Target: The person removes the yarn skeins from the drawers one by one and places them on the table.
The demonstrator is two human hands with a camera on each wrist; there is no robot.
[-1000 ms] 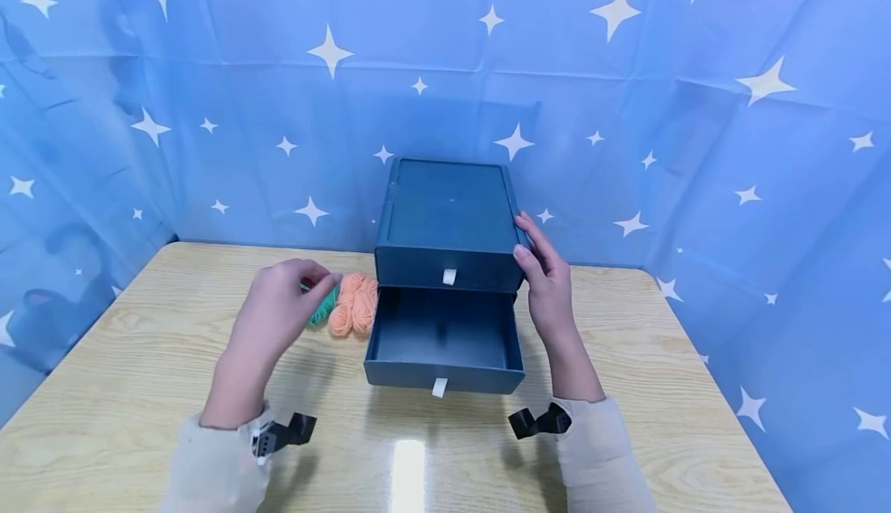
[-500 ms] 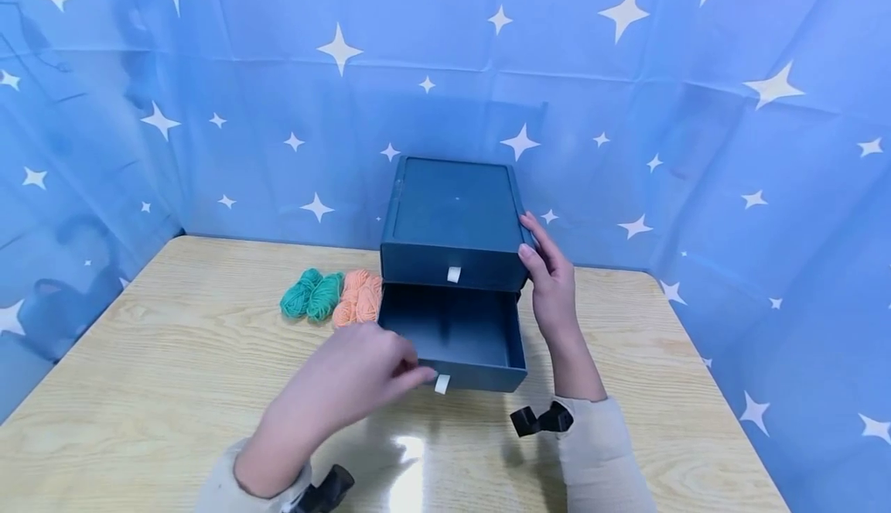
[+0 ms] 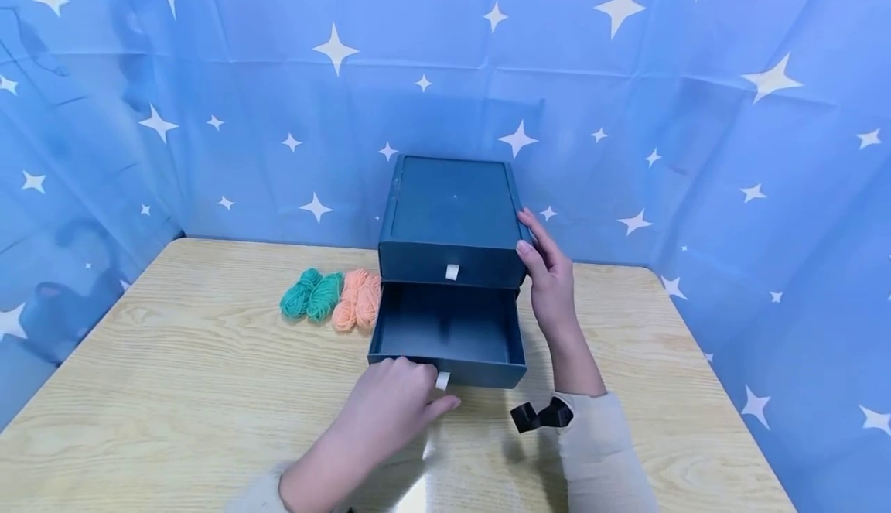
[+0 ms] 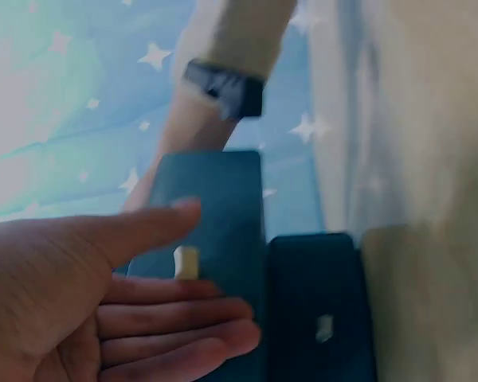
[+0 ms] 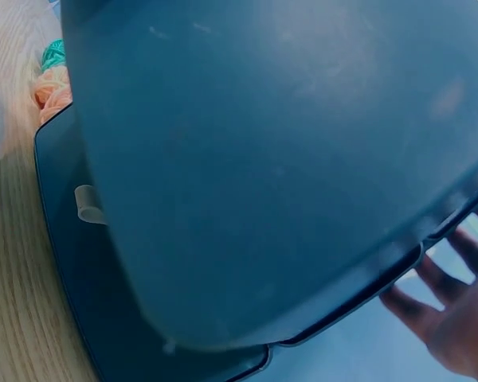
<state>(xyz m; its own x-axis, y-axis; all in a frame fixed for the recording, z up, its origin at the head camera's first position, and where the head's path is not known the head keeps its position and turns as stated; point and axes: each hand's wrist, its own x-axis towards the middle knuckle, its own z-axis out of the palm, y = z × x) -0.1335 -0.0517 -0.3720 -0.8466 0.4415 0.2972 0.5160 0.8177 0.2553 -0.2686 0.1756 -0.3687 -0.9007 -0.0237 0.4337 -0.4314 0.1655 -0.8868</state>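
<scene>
A dark blue two-drawer box (image 3: pixel 452 203) stands at the back of the table. Its lower drawer (image 3: pixel 487 374) is pulled out, and nothing shows inside it. My left hand (image 3: pixel 397 401) is at that drawer's front, beside the white pull tab (image 3: pixel 442 380). In the left wrist view its fingers (image 4: pixel 171 318) are nearly straight and the thumb points outward; whether they touch the drawer is unclear. My right hand (image 3: pixel 553 288) rests against the box's upper right side, fingers extended. In the right wrist view, fingertips meet the box's edge.
Left of the box lie teal yarn skeins (image 3: pixel 311 296) and peach yarn skeins (image 3: pixel 358 302), the peach ones close against it. The upper drawer, with its own white tab (image 3: pixel 452 271), is closed. A blue star-patterned curtain (image 3: pixel 431 33) hangs behind the wooden table (image 3: pixel 174 389).
My left hand has moved from above the teal yarn, rightward and toward me, to the lower drawer's front. The yarn is uncovered now. My right hand stays on the box.
</scene>
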